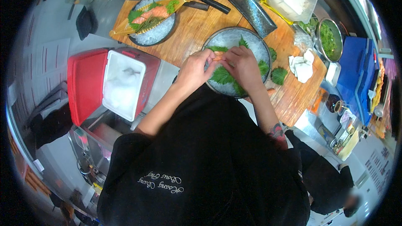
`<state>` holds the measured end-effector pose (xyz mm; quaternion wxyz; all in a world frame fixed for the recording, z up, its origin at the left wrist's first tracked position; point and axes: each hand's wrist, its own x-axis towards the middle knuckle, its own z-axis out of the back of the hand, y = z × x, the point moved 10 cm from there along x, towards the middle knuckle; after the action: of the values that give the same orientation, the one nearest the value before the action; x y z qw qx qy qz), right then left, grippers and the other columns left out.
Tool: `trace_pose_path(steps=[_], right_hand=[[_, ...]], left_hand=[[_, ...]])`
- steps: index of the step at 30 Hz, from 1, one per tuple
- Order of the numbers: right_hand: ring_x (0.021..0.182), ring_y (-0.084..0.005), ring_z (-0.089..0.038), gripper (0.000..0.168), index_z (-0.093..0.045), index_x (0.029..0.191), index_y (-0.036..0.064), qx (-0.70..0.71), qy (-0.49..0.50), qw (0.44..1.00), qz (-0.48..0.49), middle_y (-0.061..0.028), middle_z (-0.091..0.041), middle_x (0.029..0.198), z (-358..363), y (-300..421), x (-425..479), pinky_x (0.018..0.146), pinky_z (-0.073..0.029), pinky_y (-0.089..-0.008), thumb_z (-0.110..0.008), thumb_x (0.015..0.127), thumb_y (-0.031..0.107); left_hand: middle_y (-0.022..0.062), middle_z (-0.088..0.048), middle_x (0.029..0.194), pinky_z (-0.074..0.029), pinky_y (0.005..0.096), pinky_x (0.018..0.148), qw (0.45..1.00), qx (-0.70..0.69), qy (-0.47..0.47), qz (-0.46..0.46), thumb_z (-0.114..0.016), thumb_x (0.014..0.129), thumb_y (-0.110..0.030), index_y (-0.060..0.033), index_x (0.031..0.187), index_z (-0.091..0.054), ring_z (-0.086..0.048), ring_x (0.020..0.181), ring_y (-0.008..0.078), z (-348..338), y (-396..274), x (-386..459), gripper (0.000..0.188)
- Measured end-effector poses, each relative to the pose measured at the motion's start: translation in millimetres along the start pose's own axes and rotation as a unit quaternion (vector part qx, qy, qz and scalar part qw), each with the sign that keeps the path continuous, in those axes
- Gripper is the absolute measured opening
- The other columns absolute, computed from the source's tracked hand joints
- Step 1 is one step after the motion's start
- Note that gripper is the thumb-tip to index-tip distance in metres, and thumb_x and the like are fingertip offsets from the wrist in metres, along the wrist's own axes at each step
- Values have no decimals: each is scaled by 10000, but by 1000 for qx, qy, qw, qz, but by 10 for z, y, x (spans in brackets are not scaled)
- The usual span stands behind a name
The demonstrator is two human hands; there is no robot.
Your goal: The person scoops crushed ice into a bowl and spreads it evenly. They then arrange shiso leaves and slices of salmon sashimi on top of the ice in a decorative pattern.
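Over a dark-rimmed round bowl of crushed ice (265, 47), my left hand (197, 66) and my right hand (241, 64) meet with pinched fingers. Between them they hold an orange piece of salmon (217, 56), mostly hidden by the fingertips. Green shiso leaves (221, 75) lie on the ice beneath and around my hands. To the left, a second bowl of ice (152, 38) carries a boat-shaped wooden dish (121, 33). Salmon slices (150, 15), shiso leaves and dark green strands (149, 24) fill that dish.
Two knives (215, 4) (198, 5) lie on the wooden board (191, 34), behind the bowls. A dark rectangular plate (251, 11) touches the right bowl. An open red cooler (89, 84) stands left. A crumpled white cloth (302, 66) lies right. Another person (326, 179) is at lower right.
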<state>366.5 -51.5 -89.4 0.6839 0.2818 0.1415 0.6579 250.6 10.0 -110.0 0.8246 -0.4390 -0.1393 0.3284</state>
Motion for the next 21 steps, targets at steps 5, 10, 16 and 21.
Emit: trace_pose_path(steps=[5,10,16,21], right_hand=[[920,-299,-652,163,-726,953,74,36,-59,998,-8,-85,-695,967,355,22,-113,825,-530,-409,-784,822,153],[817,-259,-680,162,-730,1048,29,76,-88,947,-300,-128,-717,944,1206,-735,-988,746,-545,-368,-730,899,90],[946,-298,-669,283,-699,1144,40,55,66,932,-351,-150,-686,1060,624,-1328,-2122,822,-541,-392,-726,863,51],[1070,-359,-631,297,-688,1110,26,28,13,935,-353,-169,-645,1102,401,-1338,-2240,895,-519,-435,-748,820,46]], left_hand=[[155,-672,797,-532,454,709,999,27,7,29,-689,900,-116,-24,995,-585,-676,756,364,20,0,17,169],[145,-666,766,-527,452,683,998,41,31,40,-691,916,-150,-40,1027,-565,-678,736,357,18,-38,38,201],[123,-636,746,-511,424,648,998,52,22,39,-718,928,-203,-41,1036,-581,-656,690,317,38,28,21,238],[56,-574,729,-488,316,648,999,-20,15,41,-724,935,-159,-29,1101,-610,-590,688,162,347,-34,-119,240]])
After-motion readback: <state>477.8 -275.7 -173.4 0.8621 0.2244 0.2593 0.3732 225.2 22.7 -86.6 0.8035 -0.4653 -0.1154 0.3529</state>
